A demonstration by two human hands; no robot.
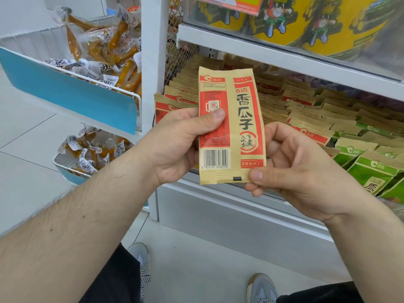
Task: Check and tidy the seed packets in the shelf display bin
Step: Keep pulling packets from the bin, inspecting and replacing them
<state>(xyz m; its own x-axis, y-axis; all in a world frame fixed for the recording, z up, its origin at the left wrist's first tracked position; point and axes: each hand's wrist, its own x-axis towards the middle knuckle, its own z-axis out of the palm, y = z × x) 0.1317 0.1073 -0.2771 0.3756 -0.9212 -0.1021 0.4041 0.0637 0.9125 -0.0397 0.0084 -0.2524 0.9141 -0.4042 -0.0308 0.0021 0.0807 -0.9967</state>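
Both hands pinch 1 red seed packet (231,127): left hand (181,143) at its left edge, right hand (290,167) at its bottom-right corner. Loosening either pinch could drop it past the shelf's front edge (218,193).

A white shelf (284,60) carries the seed display bin (218,189), whose pale front wall runs along the lower edge. In the bin, kraft-and-red seed packets (275,106) stand packed in rows on edge, leaning back; to their right stand green seed packets (371,169), just beside the red ones. On the shelf above sit yellow cartoon-printed tubs (328,20). To the left, white wire baskets (32,40) hold clear-wrapped orange snacks (113,53).
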